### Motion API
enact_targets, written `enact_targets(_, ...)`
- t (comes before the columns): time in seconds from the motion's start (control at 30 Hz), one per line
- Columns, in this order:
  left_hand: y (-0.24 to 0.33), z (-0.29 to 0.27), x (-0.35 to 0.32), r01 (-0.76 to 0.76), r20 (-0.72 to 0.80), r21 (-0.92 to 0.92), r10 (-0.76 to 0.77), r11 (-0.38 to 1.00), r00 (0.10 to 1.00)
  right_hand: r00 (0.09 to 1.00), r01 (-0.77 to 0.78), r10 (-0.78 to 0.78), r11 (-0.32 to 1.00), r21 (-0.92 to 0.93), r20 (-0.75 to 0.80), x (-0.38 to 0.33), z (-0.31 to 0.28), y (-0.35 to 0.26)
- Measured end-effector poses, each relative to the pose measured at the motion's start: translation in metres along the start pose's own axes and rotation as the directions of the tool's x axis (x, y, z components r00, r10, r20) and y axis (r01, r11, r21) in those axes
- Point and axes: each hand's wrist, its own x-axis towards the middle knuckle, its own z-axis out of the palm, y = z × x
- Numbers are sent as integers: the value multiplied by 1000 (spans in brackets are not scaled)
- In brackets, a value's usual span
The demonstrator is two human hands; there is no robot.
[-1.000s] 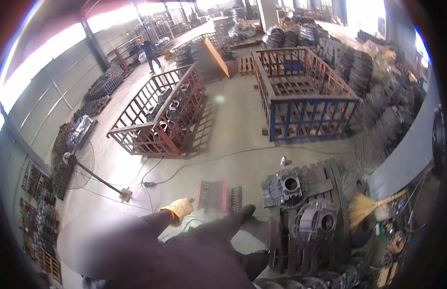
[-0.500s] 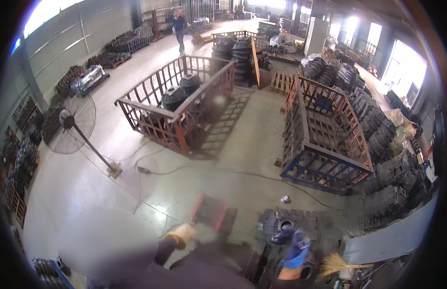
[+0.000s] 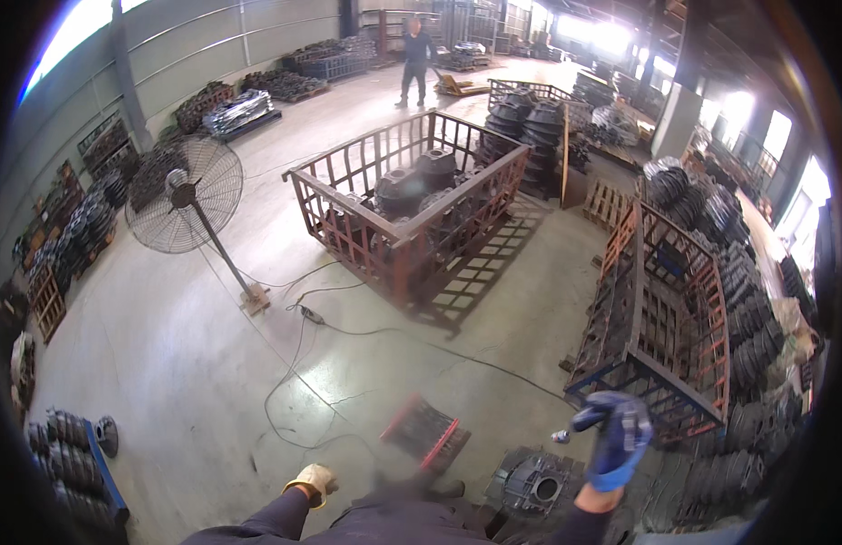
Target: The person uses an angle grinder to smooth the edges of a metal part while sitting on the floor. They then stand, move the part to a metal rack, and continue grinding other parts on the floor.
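My left hand (image 3: 314,481), in a cream glove with a yellowish cuff, is low in the middle with its fingers curled in; I see nothing in it. My right hand (image 3: 618,436), in a dark blue glove with a lighter blue cuff, is raised at the lower right. Its thumb and fingers are bent but apart, with nothing visible between them. Below and left of it lies a dark metal casting (image 3: 532,483) with a round hole, apart from the hand. A small can-like object (image 3: 561,437) stands on the floor beside the right hand.
A red-edged rack-like piece (image 3: 425,431) lies on the floor ahead. A cable (image 3: 421,338) crosses the floor. Beyond are a barred cage (image 3: 398,238) holding castings, another cage (image 3: 661,318) at right, and a standing fan (image 3: 182,191) at left. A person (image 3: 416,59) stands far off.
The view has swung left, shifting the scene rightward. My right hand has lifted away from the casting, up and to the right. My left hand appears lower and farther left.
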Motion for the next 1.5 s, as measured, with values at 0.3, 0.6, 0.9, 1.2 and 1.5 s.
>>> enact_targets(0.3,31,76,-20,155,84,-176,-142,972,986,864,-462,415,878,121,285,-44,3,132)
enact_targets(0.6,63,86,-5,118,-2,-215,-122,969,993,818,-490,470,872,-27,331,-43,-21,168)
enact_targets(0.9,63,100,11,135,-61,-243,-154,961,986,765,-584,546,812,12,342,-55,-25,172)
enact_targets(1.2,92,67,-2,194,112,-169,-177,966,978,802,-535,511,845,-10,308,-60,-37,182)
enact_targets(1.5,73,61,3,137,25,-406,-139,904,990,978,58,-115,951,-304,-173,182,-224,99)
